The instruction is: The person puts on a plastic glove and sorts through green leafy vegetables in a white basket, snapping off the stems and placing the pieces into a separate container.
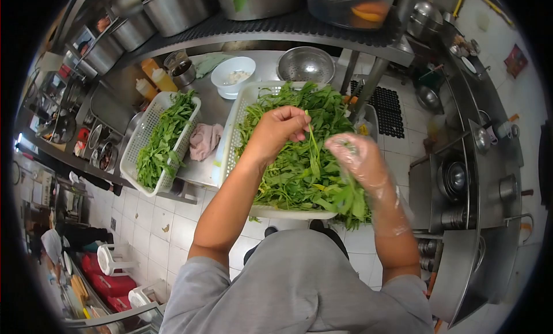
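Note:
My bare left hand (277, 133) pinches a thin green stem (311, 139) between thumb and fingertips, its leaves hanging down. Just to the right, my right hand (358, 160) wears a clear plastic glove and is slightly smeared by motion. Its fingers are curled round leafy greens (349, 200), whose leaves droop below the palm. Under both hands stands a large white perforated basket (230, 139), heaped with loose leafy greens (288, 181). To the left, a smaller white perforated basket (190, 132) holds more of these greens.
A pink cloth (205, 141) lies between the baskets on the steel table (199, 171). Behind are a white bowl (233, 75), a metal colander (306, 65) and sauce bottles (164, 80). A shelf (253, 35) with large pots overhangs the back. Steel counters (489, 178) line the right.

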{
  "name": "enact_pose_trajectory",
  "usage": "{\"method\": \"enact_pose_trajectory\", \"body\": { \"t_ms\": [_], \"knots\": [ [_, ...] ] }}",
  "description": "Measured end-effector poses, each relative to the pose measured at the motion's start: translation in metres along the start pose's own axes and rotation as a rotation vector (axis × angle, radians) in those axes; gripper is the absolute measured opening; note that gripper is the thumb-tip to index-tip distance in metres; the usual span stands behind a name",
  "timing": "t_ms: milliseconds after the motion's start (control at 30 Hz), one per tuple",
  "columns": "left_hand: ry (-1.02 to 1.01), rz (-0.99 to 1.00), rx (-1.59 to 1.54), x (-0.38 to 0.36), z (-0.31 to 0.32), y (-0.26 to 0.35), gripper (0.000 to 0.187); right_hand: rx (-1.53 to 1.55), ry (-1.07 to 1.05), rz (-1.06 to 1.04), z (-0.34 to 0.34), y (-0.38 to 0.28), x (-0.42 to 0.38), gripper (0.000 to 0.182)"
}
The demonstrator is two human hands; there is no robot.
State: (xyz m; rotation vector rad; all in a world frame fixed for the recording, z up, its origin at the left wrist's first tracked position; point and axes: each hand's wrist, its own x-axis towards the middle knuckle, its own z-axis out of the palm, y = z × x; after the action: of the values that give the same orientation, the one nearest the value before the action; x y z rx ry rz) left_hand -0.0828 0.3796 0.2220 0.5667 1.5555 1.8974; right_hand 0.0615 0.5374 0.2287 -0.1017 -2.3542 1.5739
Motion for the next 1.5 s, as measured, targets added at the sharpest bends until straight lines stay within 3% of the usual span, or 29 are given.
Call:
{"method": "enact_pose_trajectory", "body": {
  "t_ms": [167,233,367,500,600,633,667,733,767,900,967,1067,1167,1233,1267,1300,1367,1500],
  "knots": [
    [-0.069,0.035,-0.051,-0.010,0.028,-0.005,0.012,-0.052,-0.044,0.036,0.001,0.001,-0.002,0.018],
    [-0.073,0.059,-0.049,-0.011,0.037,-0.009,0.013,0.184,-0.016,0.142,-0.002,0.009,-0.008,0.016],
    [-0.110,0.220,-0.114,-0.017,0.066,-0.025,0.010,0.012,0.079,0.053,-0.017,0.023,-0.020,0.017],
    [-0.120,0.427,0.029,-0.029,0.104,-0.034,0.012,0.126,0.639,0.268,-0.057,0.041,-0.032,0.020],
    [-0.196,0.316,0.091,-0.021,0.132,-0.042,0.016,0.002,0.917,0.077,-0.119,0.046,-0.062,0.026],
    [-0.170,0.506,0.240,-0.016,0.139,-0.058,0.016,-0.163,0.996,-0.029,-0.140,0.050,-0.071,0.029],
    [-0.144,0.695,0.392,-0.012,0.141,-0.070,0.017,-0.159,1.044,0.114,-0.160,0.043,-0.087,0.033],
    [-0.080,0.801,0.517,-0.010,0.122,-0.072,0.017,-0.031,1.171,0.156,-0.173,0.022,-0.104,0.026],
    [-0.026,0.907,0.642,-0.010,0.106,-0.072,0.018,-0.056,1.137,0.133,-0.177,0.016,-0.116,0.022],
    [0.223,0.670,1.076,0.007,-0.004,-0.068,0.012,0.106,1.026,0.126,-0.186,0.034,-0.155,0.016],
    [0.260,0.449,1.300,0.004,-0.047,-0.074,0.013,0.158,0.971,0.154,-0.181,0.041,-0.161,0.015],
    [0.243,0.376,1.531,-0.008,-0.076,-0.095,0.014,0.145,0.829,0.200,-0.165,0.035,-0.150,0.016],
    [0.219,0.366,1.517,-0.011,-0.083,-0.096,0.017,0.104,0.691,0.192,-0.149,0.026,-0.131,0.017],
    [0.367,0.445,1.053,-0.013,-0.078,-0.073,0.015,0.079,0.661,0.164,-0.143,0.031,-0.119,0.019],
    [0.385,0.333,1.011,-0.018,-0.074,-0.058,0.012,0.121,0.585,0.154,-0.136,0.027,-0.112,0.019],
    [0.392,0.345,1.012,-0.019,-0.072,-0.052,0.012,0.161,0.506,0.138,-0.130,0.024,-0.105,0.019],
    [0.304,0.228,0.455,-0.024,-0.071,-0.043,0.010,0.156,0.477,0.104,-0.119,0.024,-0.093,0.021],
    [0.263,0.300,0.419,-0.038,-0.065,-0.047,0.011,0.237,0.325,0.172,-0.083,0.004,-0.067,0.024]
  ]
}}
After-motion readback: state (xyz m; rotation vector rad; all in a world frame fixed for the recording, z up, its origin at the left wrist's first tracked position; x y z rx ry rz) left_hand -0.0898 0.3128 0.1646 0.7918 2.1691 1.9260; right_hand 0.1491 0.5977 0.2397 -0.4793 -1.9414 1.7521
